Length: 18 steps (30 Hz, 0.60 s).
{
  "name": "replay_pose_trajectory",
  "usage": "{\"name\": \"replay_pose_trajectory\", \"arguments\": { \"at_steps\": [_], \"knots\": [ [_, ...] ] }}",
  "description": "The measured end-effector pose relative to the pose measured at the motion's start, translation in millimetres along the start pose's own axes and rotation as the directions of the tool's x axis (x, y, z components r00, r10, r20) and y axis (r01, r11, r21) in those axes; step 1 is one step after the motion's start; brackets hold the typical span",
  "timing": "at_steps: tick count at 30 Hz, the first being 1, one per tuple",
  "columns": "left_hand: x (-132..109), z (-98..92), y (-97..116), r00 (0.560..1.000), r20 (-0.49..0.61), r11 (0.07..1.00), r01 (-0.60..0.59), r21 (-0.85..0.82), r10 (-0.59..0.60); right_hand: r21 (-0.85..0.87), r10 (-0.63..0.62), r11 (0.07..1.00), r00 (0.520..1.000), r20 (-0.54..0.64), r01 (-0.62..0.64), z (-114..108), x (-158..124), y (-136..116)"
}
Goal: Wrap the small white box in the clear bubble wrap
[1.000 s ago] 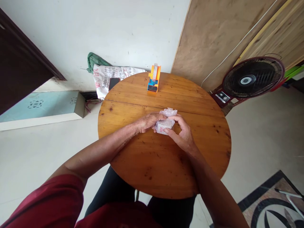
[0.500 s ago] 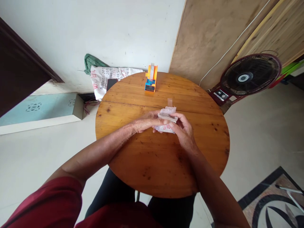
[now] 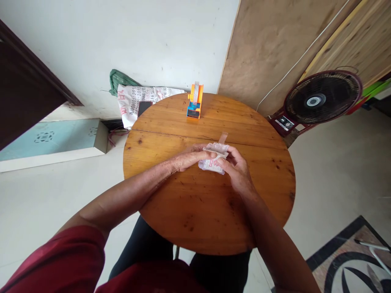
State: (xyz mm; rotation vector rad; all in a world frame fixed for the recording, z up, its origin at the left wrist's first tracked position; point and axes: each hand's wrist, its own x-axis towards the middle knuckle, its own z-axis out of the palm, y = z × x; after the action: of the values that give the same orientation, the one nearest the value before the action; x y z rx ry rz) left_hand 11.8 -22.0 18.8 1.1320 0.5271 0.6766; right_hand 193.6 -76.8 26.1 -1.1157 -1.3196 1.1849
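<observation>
A small bubble-wrap package (image 3: 213, 165) with red print is held between my two hands over the middle of the table. My left hand (image 3: 191, 158) grips it from the left, thumb laid across its top. From the right, my right hand (image 3: 238, 169) pinches it with thumb and fingers; some fingertips are hidden behind it. A strip of clear tape (image 3: 223, 138) sticks out from the package's far edge. What lies inside the wrap cannot be made out.
An orange and blue tape dispenser (image 3: 194, 101) stands near the far edge of the round wooden table (image 3: 195, 219). Beyond it, a printed white sack (image 3: 131, 101) and green bag (image 3: 120, 80) lean at the wall. A dark fan (image 3: 320, 97) stands right.
The package has tilted in my hands, showing more of its printed face and far flap. The tape strip now slants to the right. Both hands keep their hold.
</observation>
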Motion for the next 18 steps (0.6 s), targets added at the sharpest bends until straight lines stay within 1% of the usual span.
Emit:
{"name": "replay_pose_trajectory", "arguments": {
  "at_steps": [2, 5, 10, 12, 18],
  "knots": [
    [0.2, 0.1, -0.3, 0.999, 0.023, 0.999, 0.027, -0.026, -0.026, -0.03, -0.033, 0.999, 0.999, -0.023, 0.032, -1.3, 0.1, 1.6],
    [0.2, 0.4, -0.7, 0.998, 0.029, 0.998, 0.058, -0.028, -0.057, -0.112, -0.08, 0.991, 0.995, -0.058, 0.073, -5.0, -0.2, 5.8],
    [-1.1, 0.9, 0.3, 0.999, 0.053, 1.0, 0.006, 0.0, -0.006, -0.231, -0.133, 0.967, 0.988, -0.083, 0.111, -10.0, -1.2, 9.2],
    [-1.6, 0.8, 0.9, 0.999, 0.053, 1.0, -0.001, 0.016, 0.001, -0.251, -0.137, 0.961, 0.988, -0.072, 0.115, -10.2, -1.2, 8.4],
    [-2.5, 1.7, 4.6, 0.999, 0.011, 0.998, 0.036, 0.05, -0.037, -0.252, -0.17, 0.956, 0.983, -0.066, 0.149, -8.1, -0.4, 5.8]
  ]
}}
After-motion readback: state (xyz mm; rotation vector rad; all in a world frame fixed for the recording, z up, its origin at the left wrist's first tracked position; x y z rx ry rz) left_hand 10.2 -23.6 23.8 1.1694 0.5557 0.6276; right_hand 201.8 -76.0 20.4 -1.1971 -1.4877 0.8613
